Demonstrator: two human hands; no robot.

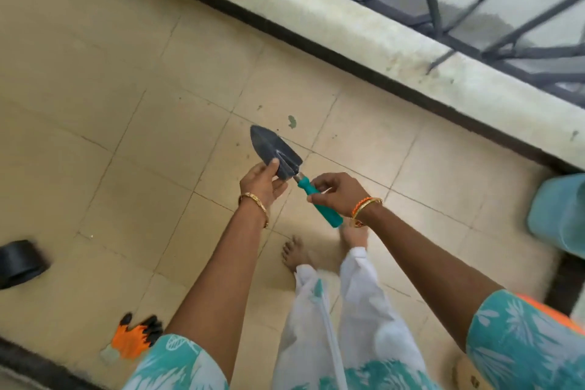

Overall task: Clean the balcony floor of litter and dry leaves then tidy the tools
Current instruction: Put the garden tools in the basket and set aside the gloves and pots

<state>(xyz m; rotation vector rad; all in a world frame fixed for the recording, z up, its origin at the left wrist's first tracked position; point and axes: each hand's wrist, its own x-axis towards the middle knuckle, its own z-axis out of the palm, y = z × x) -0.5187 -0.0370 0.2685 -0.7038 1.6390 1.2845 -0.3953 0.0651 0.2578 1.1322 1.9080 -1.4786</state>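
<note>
Black object (20,263) at far left edge, on floor. Orange-black glove (136,337) lying on tiles lower left. Left hand (261,182) pinches trowel (277,153) blade, mid-frame above tiled floor (126,136). Right hand (340,195) grips its teal handle. Blue bucket (560,215) far right.

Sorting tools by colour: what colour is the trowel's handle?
Teal, on the trowel handle gripped by the right hand; head view.
</note>
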